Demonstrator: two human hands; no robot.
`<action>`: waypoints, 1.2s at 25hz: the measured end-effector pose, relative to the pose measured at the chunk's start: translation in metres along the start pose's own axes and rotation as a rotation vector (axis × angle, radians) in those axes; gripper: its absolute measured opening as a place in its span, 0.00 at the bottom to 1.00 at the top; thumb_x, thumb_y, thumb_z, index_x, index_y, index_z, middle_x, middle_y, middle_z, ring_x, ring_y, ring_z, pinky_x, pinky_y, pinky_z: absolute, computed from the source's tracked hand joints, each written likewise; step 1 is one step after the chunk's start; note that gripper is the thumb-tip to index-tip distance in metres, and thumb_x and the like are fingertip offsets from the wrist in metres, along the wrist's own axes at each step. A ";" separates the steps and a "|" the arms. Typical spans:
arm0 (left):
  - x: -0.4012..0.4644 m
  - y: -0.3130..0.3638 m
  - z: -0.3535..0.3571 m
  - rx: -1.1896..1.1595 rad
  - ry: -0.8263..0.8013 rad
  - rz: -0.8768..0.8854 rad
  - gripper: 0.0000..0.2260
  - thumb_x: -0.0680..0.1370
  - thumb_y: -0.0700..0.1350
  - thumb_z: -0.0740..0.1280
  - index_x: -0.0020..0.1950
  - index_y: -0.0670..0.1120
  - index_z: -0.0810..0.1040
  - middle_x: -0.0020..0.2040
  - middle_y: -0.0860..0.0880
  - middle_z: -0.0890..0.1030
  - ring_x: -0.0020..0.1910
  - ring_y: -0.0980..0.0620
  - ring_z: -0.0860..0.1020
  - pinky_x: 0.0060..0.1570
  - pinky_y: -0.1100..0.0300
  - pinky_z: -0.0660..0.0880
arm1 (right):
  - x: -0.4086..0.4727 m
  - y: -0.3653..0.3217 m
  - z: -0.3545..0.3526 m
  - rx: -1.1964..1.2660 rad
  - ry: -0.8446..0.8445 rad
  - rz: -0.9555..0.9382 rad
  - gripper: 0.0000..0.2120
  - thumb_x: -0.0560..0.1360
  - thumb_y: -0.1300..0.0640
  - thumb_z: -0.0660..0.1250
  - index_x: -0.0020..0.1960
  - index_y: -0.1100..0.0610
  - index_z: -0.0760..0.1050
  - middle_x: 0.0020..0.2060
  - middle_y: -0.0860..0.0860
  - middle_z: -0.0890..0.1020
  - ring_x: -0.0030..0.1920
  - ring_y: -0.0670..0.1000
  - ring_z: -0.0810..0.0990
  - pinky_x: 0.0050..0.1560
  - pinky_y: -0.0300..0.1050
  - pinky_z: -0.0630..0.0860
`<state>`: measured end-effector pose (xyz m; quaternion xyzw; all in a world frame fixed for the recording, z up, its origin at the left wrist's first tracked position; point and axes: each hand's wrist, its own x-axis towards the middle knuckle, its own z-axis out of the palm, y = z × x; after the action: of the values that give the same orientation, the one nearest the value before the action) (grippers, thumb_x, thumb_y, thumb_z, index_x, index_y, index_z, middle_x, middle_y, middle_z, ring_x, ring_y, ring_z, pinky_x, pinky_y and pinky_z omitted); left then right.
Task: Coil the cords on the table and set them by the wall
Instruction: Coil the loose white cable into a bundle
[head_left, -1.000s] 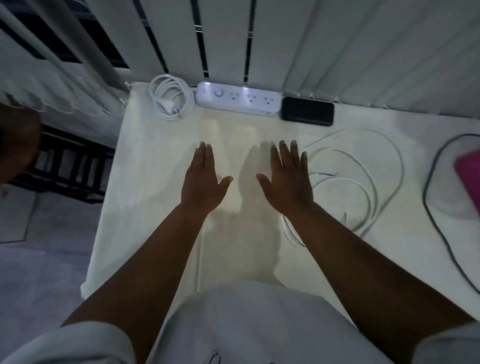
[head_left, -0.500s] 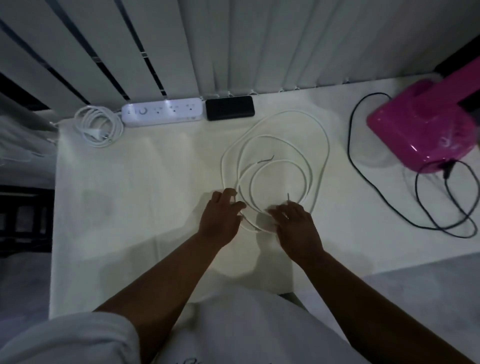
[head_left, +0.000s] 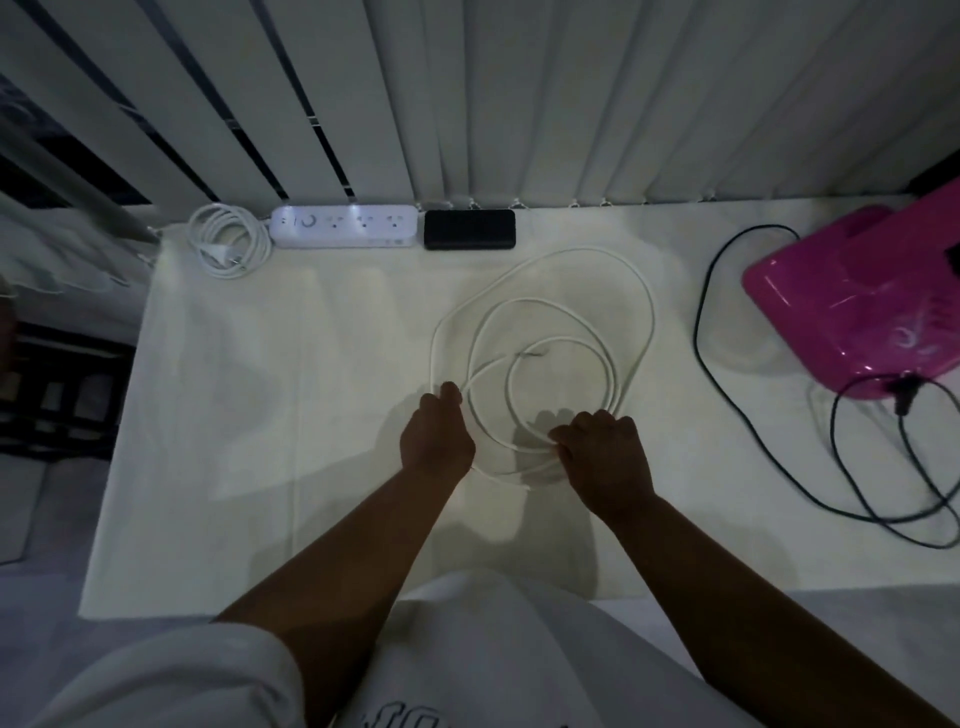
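A long white cord (head_left: 647, 312) lies in loose loops on the white-covered table (head_left: 260, 415), its bare end near the loops' middle. My left hand (head_left: 435, 439) grips the cord at the loops' near left side. My right hand (head_left: 605, 457) is curled round the strands at the near right. A black cord (head_left: 702, 332) trails across the table's right side, running from the pink device. By the wall at the back left sits a coiled white cord (head_left: 228, 244) with its plug.
A white power strip (head_left: 344, 226) and a black rectangular device (head_left: 470, 229) lie along the vertical blinds (head_left: 467, 104) at the back. A pink appliance (head_left: 857, 312) stands at the right. The table's left edge drops off to the floor.
A second ago both hands lay flat and open on the table. They have since moved right to the white cord and closed on its near strands. The view shifted right.
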<state>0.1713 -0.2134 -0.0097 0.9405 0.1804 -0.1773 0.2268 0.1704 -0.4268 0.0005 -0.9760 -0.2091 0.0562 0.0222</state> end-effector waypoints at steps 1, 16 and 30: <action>-0.001 0.002 -0.002 -0.037 -0.029 -0.061 0.20 0.70 0.38 0.63 0.60 0.50 0.67 0.52 0.45 0.76 0.51 0.42 0.78 0.47 0.52 0.75 | 0.002 0.005 0.000 -0.002 -0.004 -0.003 0.05 0.68 0.58 0.74 0.43 0.52 0.83 0.34 0.52 0.81 0.35 0.58 0.79 0.37 0.49 0.71; -0.023 0.022 -0.091 -1.572 -0.365 -0.139 0.08 0.76 0.32 0.65 0.39 0.43 0.72 0.38 0.44 0.76 0.33 0.50 0.79 0.33 0.61 0.77 | -0.008 -0.054 -0.042 1.116 -0.274 -0.109 0.17 0.80 0.42 0.57 0.51 0.52 0.79 0.32 0.46 0.81 0.31 0.44 0.81 0.35 0.42 0.78; -0.011 0.021 -0.180 -1.705 -0.220 0.044 0.12 0.81 0.50 0.58 0.48 0.46 0.77 0.25 0.54 0.64 0.21 0.58 0.57 0.19 0.65 0.55 | -0.035 0.064 -0.027 0.349 -0.452 0.187 0.21 0.80 0.38 0.57 0.42 0.52 0.79 0.32 0.50 0.84 0.34 0.49 0.83 0.39 0.46 0.78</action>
<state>0.2155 -0.1452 0.1524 0.4297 0.2108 -0.0671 0.8755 0.1676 -0.4999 0.0270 -0.9352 -0.1050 0.3091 0.1372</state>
